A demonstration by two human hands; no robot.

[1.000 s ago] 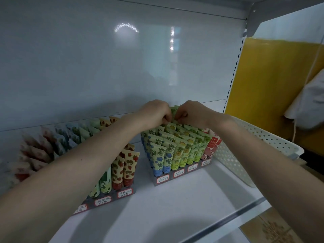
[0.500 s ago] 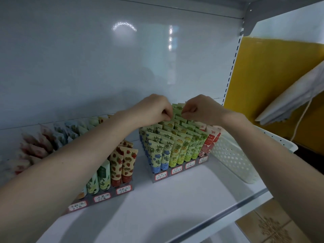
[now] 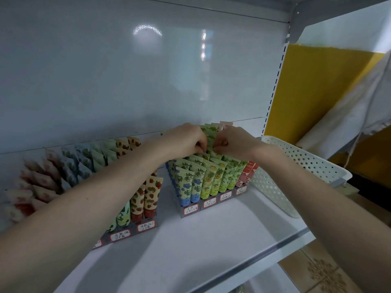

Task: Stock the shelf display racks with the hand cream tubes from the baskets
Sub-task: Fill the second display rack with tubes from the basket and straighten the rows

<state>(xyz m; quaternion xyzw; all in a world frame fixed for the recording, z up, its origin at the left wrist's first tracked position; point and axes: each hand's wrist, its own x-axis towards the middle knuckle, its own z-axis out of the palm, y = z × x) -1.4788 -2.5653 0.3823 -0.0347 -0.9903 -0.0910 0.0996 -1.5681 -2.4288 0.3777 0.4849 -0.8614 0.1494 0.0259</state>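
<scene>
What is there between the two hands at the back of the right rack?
Head view: upright green-patterned tube tops stand between the left hand and the right hand, both pinching them.

Bare left hand (image 3: pixel 186 140) and bare right hand (image 3: pixel 232 142) seen, skin uncovered from knuckles to wrists. Both forearms (image 3: pixel 105 197) left bare along whole visible length, up to frame edges. Forearms smooth, slender, tapered toward wrists. Knuckle ridges made out on both hands; nails too small to be judged
</scene>
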